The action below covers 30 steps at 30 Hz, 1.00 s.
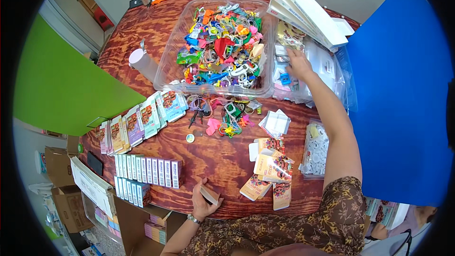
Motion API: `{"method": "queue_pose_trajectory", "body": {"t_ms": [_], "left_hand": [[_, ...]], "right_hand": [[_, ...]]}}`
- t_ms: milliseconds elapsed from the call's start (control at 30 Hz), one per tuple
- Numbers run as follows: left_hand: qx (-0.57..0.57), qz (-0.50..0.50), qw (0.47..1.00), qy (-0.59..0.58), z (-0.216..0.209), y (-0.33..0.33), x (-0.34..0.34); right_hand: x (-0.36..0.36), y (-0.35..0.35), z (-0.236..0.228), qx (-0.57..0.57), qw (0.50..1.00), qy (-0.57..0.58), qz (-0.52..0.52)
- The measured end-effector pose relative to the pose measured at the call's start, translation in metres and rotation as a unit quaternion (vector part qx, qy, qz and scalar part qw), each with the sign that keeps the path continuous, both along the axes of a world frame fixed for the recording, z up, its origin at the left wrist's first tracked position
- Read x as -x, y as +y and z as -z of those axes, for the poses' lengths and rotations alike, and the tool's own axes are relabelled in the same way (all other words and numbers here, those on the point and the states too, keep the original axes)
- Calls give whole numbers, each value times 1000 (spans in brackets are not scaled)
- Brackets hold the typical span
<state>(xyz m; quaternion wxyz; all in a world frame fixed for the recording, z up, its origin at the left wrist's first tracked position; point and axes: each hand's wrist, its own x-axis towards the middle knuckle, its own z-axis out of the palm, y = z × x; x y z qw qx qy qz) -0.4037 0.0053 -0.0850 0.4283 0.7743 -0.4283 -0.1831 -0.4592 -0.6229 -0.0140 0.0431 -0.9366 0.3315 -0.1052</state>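
My left hand (203, 205) rests at the table's near edge. Its fingers are wrapped round a small stack of cards (210, 193), tan on top with pale edges. My right arm stretches to the back right, where my right hand (298, 65) is over a clear plastic tray. Its fingers reach out onto small silvery and white packets (281, 57) there; the fingertips are partly lost among them. Between my hands lie several loose orange card boxes (274, 167), overlapping and flat. A few white-and-clear cards (276, 123) lie just beyond these.
A large clear bin (166, 66) holds many colourful small toys, with more spilled in front. Flat boxes (147, 116) fan out at left, behind rows of upright boxes (149, 170). A pale bottle (142, 64), white trays (308, 16) and a container of white pieces (314, 154) stand around.
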Motion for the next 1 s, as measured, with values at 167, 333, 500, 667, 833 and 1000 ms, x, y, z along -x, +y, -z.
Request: {"method": "queue_pose_trajectory", "body": {"t_ms": [167, 333, 500, 667, 833, 1000], "left_hand": [[-76, -55, 988, 126, 72, 34, 3], [1, 12, 998, -58, -15, -9, -2], [-38, -24, 996, 73, 15, 11, 4], [-15, 7, 1000, -16, -2, 2, 2], [-13, 16, 996, -87, -11, -6, -1], [-51, -50, 989, 128, 76, 40, 10]], "right_hand": [[-15, -8, -2, 13, 998, 61, 0], [-25, -11, -2, 27, 992, 127, -2], [-33, -27, 17, 91, 988, 125, -12], [-45, -35, 41, 163, 978, 126, 10], [-44, -37, 48, 210, 968, 136, -2], [-31, -11, 22, 197, 970, 131, -63]]}}
